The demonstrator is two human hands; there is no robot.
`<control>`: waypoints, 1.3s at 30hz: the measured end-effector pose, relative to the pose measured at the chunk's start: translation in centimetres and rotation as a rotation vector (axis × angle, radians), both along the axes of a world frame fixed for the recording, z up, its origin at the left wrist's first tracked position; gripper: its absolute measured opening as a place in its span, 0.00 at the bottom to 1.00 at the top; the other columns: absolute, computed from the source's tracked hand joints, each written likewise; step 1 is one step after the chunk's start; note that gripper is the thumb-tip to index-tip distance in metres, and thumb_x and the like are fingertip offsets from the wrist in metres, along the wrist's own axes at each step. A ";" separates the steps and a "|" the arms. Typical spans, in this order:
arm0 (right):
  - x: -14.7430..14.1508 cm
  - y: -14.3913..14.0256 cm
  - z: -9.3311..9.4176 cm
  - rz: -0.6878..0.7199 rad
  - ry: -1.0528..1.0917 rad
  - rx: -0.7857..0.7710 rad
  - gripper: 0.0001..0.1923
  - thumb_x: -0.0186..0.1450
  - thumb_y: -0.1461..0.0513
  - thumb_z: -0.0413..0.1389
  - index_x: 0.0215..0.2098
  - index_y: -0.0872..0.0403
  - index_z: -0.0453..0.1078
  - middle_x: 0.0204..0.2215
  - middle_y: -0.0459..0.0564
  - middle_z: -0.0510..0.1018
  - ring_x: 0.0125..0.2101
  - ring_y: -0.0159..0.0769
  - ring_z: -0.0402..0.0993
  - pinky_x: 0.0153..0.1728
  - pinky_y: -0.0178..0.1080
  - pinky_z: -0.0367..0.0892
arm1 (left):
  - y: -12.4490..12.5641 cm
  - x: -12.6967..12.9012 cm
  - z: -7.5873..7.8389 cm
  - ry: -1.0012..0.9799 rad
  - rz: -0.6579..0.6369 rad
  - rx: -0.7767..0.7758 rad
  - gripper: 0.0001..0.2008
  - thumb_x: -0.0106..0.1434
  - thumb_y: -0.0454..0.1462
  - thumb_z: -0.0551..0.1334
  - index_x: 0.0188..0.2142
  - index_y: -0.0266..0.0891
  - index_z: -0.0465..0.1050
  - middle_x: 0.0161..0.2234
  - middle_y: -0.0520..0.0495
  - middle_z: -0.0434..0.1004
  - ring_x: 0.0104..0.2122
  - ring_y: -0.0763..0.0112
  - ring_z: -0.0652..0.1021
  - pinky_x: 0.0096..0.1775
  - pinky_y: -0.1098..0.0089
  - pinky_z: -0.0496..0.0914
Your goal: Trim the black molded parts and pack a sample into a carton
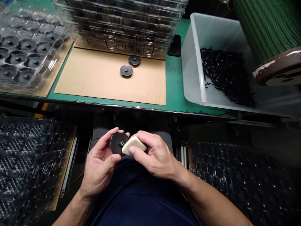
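Our left hand (101, 163) grips a black disc (117, 143) by its rim, thumb below, fingertips curled over the top edge. Disc face is turned up toward us, small hub at its centre in view.

Our right hand (155, 157) is closed round a pale wedge-shaped block (133, 145), thumb under, fingers on top. The block's narrow end touches the disc face just beside the hub, coming in from the right. Its long axis runs roughly left-right, tilted a little down toward the disc.

Both hands meet over the lap, below the near edge of the bench (174, 78). Disc sits between the two hands, held by the left, touched only through the block by the right.

Ahead of the hands, on the bench: a cardboard sheet (98, 78) with two more black discs (126, 70) lying flat, close to each other, well apart from the hands.

Beyond those, a stack of clear trays (122, 25).

Ahead and to the left of the left hand: a clear tray with discs seated in its pockets (21, 53).

Ahead and to the right of the right hand: a translucent bin (195, 62) holding a heap of small black parts (225, 75). We cannot tell what the parts are.

Low on either side of the hands, under the bench: dark stacks of trays (28, 163), blurred.
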State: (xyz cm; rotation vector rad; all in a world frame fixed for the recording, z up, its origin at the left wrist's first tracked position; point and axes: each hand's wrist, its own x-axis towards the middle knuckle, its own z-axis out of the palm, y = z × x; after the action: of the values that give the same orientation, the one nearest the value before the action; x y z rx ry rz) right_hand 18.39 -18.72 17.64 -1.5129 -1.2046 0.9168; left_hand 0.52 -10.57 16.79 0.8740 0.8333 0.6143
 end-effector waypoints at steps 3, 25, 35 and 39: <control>0.2 0.0 0.0 -0.085 -0.134 0.041 0.06 0.70 0.64 0.57 0.38 0.56 0.76 0.31 0.46 0.71 0.30 0.29 0.65 0.32 0.35 0.60 | 0.0 0.0 -0.2 0.001 -0.006 -0.028 0.28 0.59 0.41 0.79 0.58 0.52 0.81 0.60 0.46 0.79 0.56 0.64 0.81 0.56 0.76 0.75; 0.0 0.1 0.0 0.072 -0.318 -0.014 0.08 0.68 0.63 0.55 0.30 0.55 0.69 0.28 0.44 0.69 0.26 0.29 0.61 0.29 0.37 0.54 | 1.0 -0.1 -0.3 0.069 -0.032 -0.359 0.24 0.62 0.52 0.74 0.50 0.39 0.86 0.38 0.39 0.84 0.28 0.65 0.82 0.33 0.70 0.81; -0.3 0.0 -0.1 -0.012 -0.373 -0.017 0.08 0.70 0.63 0.52 0.35 0.55 0.72 0.31 0.46 0.71 0.28 0.29 0.64 0.31 0.36 0.56 | 0.9 -0.3 -0.4 0.060 -0.052 -0.361 0.25 0.62 0.52 0.74 0.51 0.36 0.85 0.39 0.37 0.84 0.30 0.63 0.83 0.35 0.68 0.82; -0.2 -0.1 0.0 0.058 -0.362 -0.053 0.06 0.67 0.63 0.55 0.31 0.55 0.69 0.28 0.44 0.68 0.26 0.29 0.61 0.29 0.37 0.54 | 1.0 -0.5 -0.4 0.072 -0.004 -0.361 0.25 0.62 0.51 0.75 0.51 0.37 0.85 0.39 0.38 0.84 0.31 0.64 0.82 0.35 0.68 0.82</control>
State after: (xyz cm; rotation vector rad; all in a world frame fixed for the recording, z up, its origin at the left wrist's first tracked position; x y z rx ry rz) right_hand 18.24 -18.87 17.64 -1.7448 -1.4973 0.7347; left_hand 0.03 -9.56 16.37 0.5711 0.9713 0.4127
